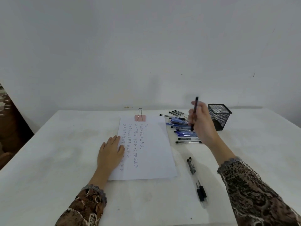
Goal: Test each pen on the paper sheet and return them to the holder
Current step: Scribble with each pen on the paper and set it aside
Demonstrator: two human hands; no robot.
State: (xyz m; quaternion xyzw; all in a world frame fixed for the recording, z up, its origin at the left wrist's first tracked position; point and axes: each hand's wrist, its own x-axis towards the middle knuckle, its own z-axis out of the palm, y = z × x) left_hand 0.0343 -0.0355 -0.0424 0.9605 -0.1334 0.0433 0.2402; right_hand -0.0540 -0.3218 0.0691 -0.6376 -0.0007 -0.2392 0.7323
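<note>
Right hand around near-upright pen

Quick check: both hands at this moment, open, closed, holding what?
Left hand: open, fingers flat, pressing on the paper sheet.
Right hand: closed, fingers gripping a dark pen, raised near the mesh holder.

The right hand hides some piled pens.

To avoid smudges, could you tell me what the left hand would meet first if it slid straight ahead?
The left hand would first cross the handwritten words on the paper sheet; the binder clip looks slightly right of that line.
</note>
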